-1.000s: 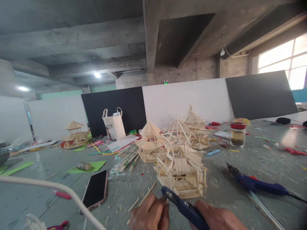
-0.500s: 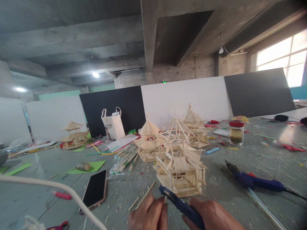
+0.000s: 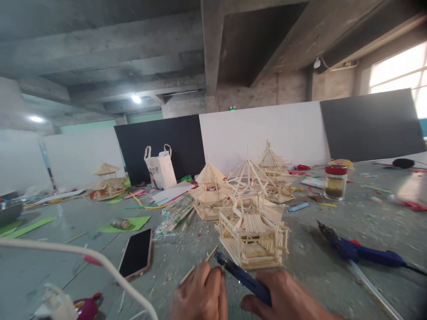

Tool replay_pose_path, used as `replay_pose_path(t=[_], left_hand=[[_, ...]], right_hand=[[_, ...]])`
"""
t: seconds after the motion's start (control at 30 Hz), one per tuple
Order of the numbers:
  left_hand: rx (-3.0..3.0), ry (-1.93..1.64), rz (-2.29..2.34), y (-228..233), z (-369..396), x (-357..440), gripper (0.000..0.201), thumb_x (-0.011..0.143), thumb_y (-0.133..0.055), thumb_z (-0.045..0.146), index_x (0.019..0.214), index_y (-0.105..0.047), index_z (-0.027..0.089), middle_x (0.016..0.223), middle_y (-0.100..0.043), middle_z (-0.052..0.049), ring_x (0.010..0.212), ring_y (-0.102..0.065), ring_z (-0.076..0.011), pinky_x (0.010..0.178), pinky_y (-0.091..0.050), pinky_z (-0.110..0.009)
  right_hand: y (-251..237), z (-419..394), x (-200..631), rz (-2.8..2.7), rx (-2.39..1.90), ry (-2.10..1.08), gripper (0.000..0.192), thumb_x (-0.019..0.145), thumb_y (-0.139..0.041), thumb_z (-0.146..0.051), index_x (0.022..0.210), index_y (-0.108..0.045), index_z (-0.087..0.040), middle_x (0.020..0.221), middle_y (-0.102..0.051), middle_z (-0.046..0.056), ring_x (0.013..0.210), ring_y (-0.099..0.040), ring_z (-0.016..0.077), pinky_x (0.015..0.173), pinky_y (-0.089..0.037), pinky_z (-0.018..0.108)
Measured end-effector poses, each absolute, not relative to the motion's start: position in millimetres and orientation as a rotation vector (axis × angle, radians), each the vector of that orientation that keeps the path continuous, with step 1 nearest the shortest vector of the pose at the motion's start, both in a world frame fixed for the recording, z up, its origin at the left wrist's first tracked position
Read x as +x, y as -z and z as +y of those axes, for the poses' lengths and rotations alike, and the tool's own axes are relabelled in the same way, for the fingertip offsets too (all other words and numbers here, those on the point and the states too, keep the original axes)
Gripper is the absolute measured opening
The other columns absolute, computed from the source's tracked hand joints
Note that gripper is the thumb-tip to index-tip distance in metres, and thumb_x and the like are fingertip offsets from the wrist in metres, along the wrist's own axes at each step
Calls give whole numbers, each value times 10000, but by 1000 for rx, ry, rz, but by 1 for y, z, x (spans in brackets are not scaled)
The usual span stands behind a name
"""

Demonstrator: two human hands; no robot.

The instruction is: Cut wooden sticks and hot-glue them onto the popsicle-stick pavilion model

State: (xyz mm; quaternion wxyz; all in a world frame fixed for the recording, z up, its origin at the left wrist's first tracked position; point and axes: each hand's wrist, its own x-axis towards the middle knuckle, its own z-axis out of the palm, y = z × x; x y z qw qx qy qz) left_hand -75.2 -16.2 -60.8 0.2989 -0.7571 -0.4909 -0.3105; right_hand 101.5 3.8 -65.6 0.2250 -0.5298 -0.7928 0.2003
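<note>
My left hand [image 3: 200, 295] pinches a thin wooden stick [image 3: 199, 265] at the bottom centre of the view. My right hand [image 3: 288, 298] grips blue-handled cutters [image 3: 238, 275], whose tip points up-left toward the stick. Just beyond both hands stands an unroofed stick-built pavilion model [image 3: 253, 238] on the grey tabletop [image 3: 333, 275]. Behind it are three more stick pavilions with pointed roofs [image 3: 247, 182].
A black phone [image 3: 136, 253] lies left of my hands. A blue glue gun [image 3: 356, 251] lies at right, a red-lidded jar [image 3: 335, 181] beyond it. A white cable [image 3: 83, 255] arcs across the lower left. A stick bundle [image 3: 175, 215], a white bag [image 3: 160, 169] and paper scraps litter the table.
Both hands have shifted slightly up and left in the view, the cutters' tip closing on the stick. The camera has tilted a little; nothing on the table has moved.
</note>
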Motion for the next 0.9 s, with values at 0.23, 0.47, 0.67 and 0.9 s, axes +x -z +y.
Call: replay_pose_path(t=[0.23,0.47,0.67,0.9], left_hand=[[-2080,611,-1478,48,-24,-74,192,816,-378,124,713,-511,217,682,-552,-1,559,-567,-161,462,-349,-259],[-2000,669,-1454,53,-24,-73,226,800,-352,90,715,-515,221,704,-562,-21,577,-568,-163,513,-384,-285],[-2005,639,-1438,49,-26,-73,223,799,-361,74,721,-525,204,682,-535,-17,572,-555,-167,496,-368,-278],[-2176,708,-1572,40,-26,-78,217,849,-334,126,775,-524,200,743,-556,-27,645,-575,-175,555,-391,-279]], right_hand=[[66,12,103,-2230,-1368,-465,262,718,-557,-428,693,-634,-178,668,-643,49,624,-571,165,568,-374,234],[60,1,95,-2176,-1328,-521,199,747,-517,-286,832,-649,-163,724,-654,67,719,-594,196,676,-403,271],[61,6,91,-2170,-1393,-558,211,738,-547,-356,687,-627,-168,631,-642,40,598,-579,164,574,-378,241],[57,-1,94,-2175,-1379,-396,218,772,-493,-348,747,-601,-161,712,-656,72,683,-601,187,613,-380,252]])
